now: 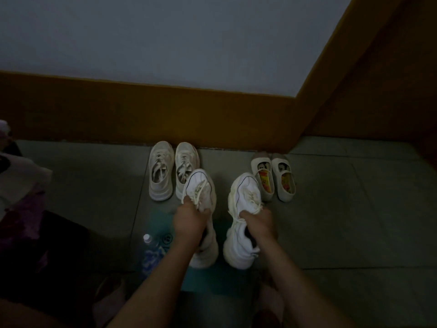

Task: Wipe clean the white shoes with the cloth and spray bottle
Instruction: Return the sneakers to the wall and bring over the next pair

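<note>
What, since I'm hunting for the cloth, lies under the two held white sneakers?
A teal cloth-like sheet on the grey tiled floor shows beneath the chunky white lace-up sneakers; its middle is covered by them.

No text, brand, number or sign can be read; the frame is dim. Marks present but illegible: bottle [151, 254], with a blue-and-white label round its body whose print is too blurred to read; teal cloth [203, 282], with a round dark emblem [168, 239] just right of the bottle's cap, its characters not decipherable. Slip-on shoes [273, 178], well beyond the bottle and to its right, have a cartoon face and a yellow-and-red pattern printed on each insole but no lettering that can be made out; white sneakers [246, 192], between the bottle and the slip-on shoes, show a thin dark line round the toe and no readable logo.
</note>
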The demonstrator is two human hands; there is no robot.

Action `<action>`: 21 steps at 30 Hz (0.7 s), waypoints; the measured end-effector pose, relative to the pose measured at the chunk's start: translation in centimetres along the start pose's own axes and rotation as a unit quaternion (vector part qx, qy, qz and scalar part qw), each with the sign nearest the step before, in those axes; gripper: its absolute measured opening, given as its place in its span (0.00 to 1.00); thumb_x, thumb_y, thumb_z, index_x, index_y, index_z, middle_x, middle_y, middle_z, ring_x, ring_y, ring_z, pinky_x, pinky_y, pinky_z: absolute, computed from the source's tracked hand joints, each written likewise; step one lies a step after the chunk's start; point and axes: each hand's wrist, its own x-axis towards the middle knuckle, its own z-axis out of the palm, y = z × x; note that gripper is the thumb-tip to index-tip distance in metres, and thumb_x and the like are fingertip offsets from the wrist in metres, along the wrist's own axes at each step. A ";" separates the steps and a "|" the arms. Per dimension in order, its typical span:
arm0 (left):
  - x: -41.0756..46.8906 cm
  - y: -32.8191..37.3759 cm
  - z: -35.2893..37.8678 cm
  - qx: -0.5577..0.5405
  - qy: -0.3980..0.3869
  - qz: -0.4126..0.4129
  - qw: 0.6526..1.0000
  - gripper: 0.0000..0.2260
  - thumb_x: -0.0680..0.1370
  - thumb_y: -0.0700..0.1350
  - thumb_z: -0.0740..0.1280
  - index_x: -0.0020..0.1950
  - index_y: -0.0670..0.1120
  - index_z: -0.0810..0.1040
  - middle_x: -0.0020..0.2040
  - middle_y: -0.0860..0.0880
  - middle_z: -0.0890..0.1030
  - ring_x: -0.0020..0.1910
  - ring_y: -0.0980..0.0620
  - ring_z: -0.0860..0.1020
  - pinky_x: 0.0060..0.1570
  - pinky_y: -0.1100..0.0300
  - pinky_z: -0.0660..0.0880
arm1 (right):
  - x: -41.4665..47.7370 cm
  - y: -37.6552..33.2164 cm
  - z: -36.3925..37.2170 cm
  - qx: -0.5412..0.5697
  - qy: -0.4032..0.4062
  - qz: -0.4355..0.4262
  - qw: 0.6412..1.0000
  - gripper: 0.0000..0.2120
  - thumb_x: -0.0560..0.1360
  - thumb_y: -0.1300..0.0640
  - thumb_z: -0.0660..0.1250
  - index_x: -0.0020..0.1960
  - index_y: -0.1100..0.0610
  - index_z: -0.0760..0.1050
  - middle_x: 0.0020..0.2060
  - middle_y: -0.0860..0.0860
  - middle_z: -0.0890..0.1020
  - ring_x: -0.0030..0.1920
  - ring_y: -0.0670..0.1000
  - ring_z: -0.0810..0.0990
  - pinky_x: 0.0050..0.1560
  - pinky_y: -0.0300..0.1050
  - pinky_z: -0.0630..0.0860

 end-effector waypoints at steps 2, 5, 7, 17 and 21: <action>2.0 1.6 0.4 0.005 -0.006 -0.007 1.000 0.23 0.72 0.50 0.69 0.61 0.40 0.70 0.54 0.39 0.78 0.51 0.41 0.78 0.50 0.53 0.75 | 2.2 -1.6 -0.4 -0.029 0.005 -0.002 1.000 0.23 0.69 0.51 0.69 0.61 0.58 0.73 0.55 0.55 0.79 0.54 0.58 0.77 0.52 0.47 0.74; 5.0 3.7 1.6 0.014 -0.002 0.003 1.000 0.22 0.72 0.50 0.68 0.61 0.41 0.70 0.54 0.41 0.78 0.53 0.43 0.78 0.52 0.53 0.76 | 5.7 -3.8 -0.4 -0.063 0.027 0.000 0.998 0.23 0.71 0.51 0.69 0.62 0.58 0.71 0.57 0.57 0.77 0.56 0.59 0.76 0.51 0.47 0.71; 7.1 4.8 2.7 0.021 -0.001 0.002 1.000 0.20 0.73 0.51 0.68 0.60 0.42 0.71 0.54 0.42 0.79 0.52 0.44 0.78 0.52 0.53 0.76 | 8.3 -4.8 -0.2 -0.069 0.030 0.001 0.997 0.23 0.71 0.52 0.69 0.63 0.57 0.71 0.58 0.57 0.77 0.57 0.59 0.76 0.53 0.47 0.72; 17.5 7.2 8.0 0.065 -0.009 0.011 0.998 0.21 0.75 0.52 0.66 0.61 0.40 0.70 0.55 0.41 0.78 0.53 0.43 0.78 0.51 0.52 0.77 | 19.6 -6.3 3.0 -0.124 -0.001 -0.014 0.992 0.21 0.72 0.51 0.68 0.62 0.59 0.72 0.59 0.59 0.77 0.58 0.60 0.75 0.56 0.49 0.73; 19.9 7.2 9.7 0.075 -0.006 0.009 0.997 0.25 0.75 0.52 0.65 0.66 0.39 0.66 0.59 0.40 0.76 0.56 0.42 0.77 0.55 0.50 0.75 | 22.4 -6.0 4.0 -0.145 0.000 -0.011 0.989 0.22 0.73 0.50 0.66 0.63 0.59 0.71 0.61 0.59 0.75 0.59 0.61 0.74 0.56 0.48 0.71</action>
